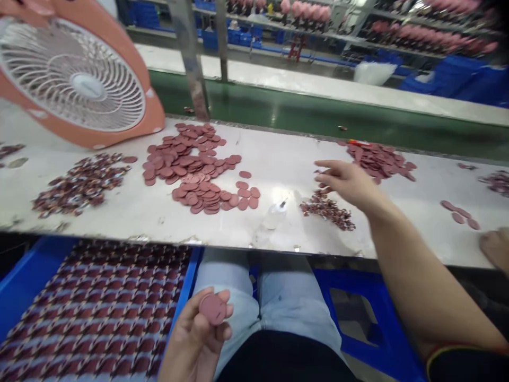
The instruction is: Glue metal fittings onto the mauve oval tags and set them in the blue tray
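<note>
Over my lap, my left hand point(193, 337) has its fingers closed around a reddish-brown oval disc point(213, 309) with small slits; it may be a short stack. My right hand point(348, 183) reaches over the white table with fingers stretched and apart. Just below its fingers lies a heap of small dark-red and metallic pieces point(329, 210). Behind that hand is a pile of the same oval discs point(382, 161). A small clear bottle with a dark tip point(275, 215) is left of the small pieces. A larger spread of discs point(202, 193) lies further left.
An orange fan point(157, 114) stands at the back left, near another heap of small pieces point(85, 183). A blue crate point(185, 297) below the table edge holds rows of assembled pieces. Another person's hand point(495, 246) is at the right, by several loose discs point(459, 213).
</note>
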Demonstrator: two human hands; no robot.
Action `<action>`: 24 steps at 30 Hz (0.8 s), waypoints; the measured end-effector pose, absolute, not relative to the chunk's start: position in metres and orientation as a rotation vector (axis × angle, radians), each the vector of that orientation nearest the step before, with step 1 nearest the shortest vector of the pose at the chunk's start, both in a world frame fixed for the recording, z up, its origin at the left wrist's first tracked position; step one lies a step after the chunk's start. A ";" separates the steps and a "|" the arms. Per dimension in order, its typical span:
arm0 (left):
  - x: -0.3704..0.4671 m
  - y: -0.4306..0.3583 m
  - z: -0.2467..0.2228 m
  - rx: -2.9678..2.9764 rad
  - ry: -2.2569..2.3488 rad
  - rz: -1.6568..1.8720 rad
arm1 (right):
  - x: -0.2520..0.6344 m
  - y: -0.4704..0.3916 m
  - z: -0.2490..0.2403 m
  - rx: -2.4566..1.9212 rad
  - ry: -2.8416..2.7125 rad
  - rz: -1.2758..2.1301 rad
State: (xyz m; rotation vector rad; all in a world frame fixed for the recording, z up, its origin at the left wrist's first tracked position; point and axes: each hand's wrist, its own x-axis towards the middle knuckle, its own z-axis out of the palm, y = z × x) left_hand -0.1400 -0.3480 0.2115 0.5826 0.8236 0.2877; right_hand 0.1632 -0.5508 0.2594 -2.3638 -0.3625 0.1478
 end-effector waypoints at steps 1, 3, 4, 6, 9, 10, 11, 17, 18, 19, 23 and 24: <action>-0.140 -0.349 0.215 0.579 0.819 0.262 | 0.151 -0.558 0.263 -2.263 -0.366 0.144; -0.140 -0.350 0.220 0.560 0.783 0.188 | 0.124 -0.568 0.268 -2.071 -0.378 0.137; -0.140 -0.350 0.222 0.544 0.757 0.149 | 0.108 -0.570 0.270 -2.003 -0.379 0.165; -0.142 -0.350 0.221 0.512 0.702 0.084 | 0.073 -0.566 0.270 -1.884 -0.382 0.256; -0.147 -0.349 0.215 0.494 0.623 0.025 | 0.024 -0.541 0.267 -1.565 -0.436 0.582; -0.149 -0.349 0.213 0.494 0.603 0.016 | 0.011 -0.530 0.266 -1.518 -0.484 0.671; -0.151 -0.349 0.212 0.495 0.588 0.013 | 0.001 -0.520 0.265 -1.486 -0.538 0.754; -0.160 -0.348 0.211 0.502 0.556 0.012 | -0.017 -0.494 0.265 -1.526 -0.796 0.964; -0.161 -0.348 0.210 0.502 0.554 0.013 | -0.017 -0.494 0.266 -1.556 -0.833 0.945; -0.162 -0.348 0.210 0.499 0.553 0.016 | -0.017 -0.494 0.266 -1.592 -0.868 0.919; -0.164 -0.348 0.211 0.477 0.556 0.013 | -0.016 -0.491 0.264 -1.684 -1.078 0.714; -0.164 -0.348 0.212 0.480 0.551 0.012 | -0.015 -0.490 0.264 -1.674 -1.135 0.674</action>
